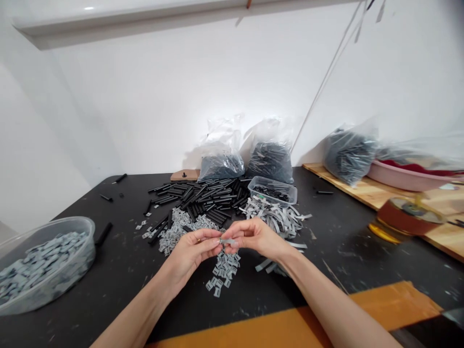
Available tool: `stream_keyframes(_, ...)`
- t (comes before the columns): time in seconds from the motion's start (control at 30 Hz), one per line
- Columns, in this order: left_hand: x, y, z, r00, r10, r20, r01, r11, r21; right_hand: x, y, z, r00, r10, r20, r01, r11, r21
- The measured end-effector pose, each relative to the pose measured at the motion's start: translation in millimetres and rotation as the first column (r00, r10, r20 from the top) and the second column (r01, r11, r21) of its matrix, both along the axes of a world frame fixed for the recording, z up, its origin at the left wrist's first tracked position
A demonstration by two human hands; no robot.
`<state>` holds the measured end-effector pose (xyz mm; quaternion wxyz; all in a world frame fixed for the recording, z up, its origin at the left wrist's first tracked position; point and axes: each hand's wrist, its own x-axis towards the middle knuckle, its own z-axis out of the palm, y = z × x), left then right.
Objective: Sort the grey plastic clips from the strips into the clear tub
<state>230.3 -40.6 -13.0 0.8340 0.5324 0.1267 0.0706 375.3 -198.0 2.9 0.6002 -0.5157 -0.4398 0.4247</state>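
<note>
My left hand and my right hand meet above the black table, both pinched on a short grey strip held between their fingertips. Directly below them lies a small heap of grey clips. More grey clips lie to the left of the hands. A pile of grey strips sits just behind my right hand. Behind both hands spreads a pile of black rods.
A clear tub of grey clips stands at the left. A small clear tray and several plastic bags of dark parts sit at the back. Right: a wooden board, pink basin, tape roll. Orange table edge in front.
</note>
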Motion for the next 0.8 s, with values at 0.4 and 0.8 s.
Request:
stream_keyframes(0.4, -0.8, -4.8, -1.7, 0.997, -0.062, -0.046, 0.061, 0.998, -0.021, 1.0, -3.9, 4.5, 0.99, 0.138, 0.025, -0.133, 0.978, -0.161)
stream_keyframes(0.8, -0.4, -9.0, -2.2, 0.998, -0.066, -0.009, 0.065, 0.998, -0.004, 1.3, 0.3, -2.3, 0.998, 0.033, -0.044, -0.041, 0.984, -0.175)
